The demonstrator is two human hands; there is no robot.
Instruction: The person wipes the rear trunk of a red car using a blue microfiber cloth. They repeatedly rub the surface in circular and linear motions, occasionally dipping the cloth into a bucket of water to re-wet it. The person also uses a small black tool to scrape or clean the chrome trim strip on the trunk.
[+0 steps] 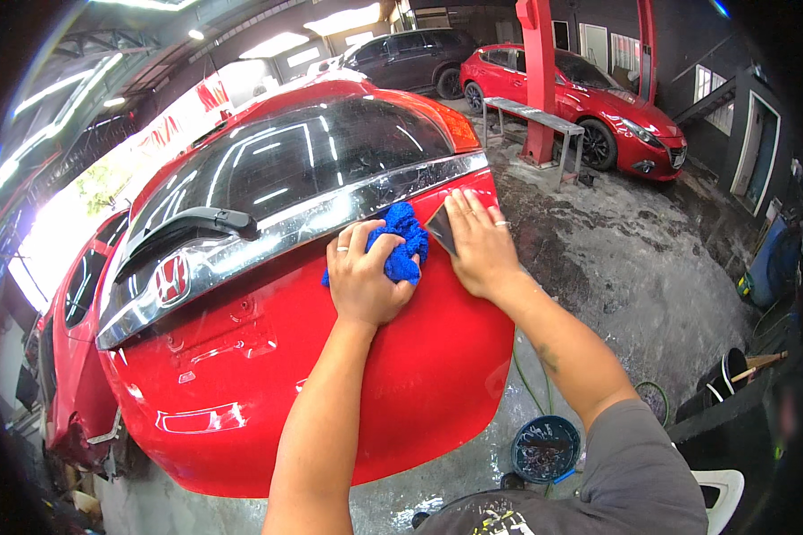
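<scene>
Gripping a bunched blue cloth (405,234) in curled fingers, the left hand (367,275) rests it on the red tailgate (419,383), just below the chrome strip (330,214) in the head view. Beside it, the right hand (478,242) holds a dark flat pad (440,231) under straight fingers against the tailgate near its upper right corner. A black wiper (226,220) lies across the lower left of the rear window (303,147), and a dark tub (545,448) stands on the floor (651,276) near the tailgate's lower right edge.
</scene>
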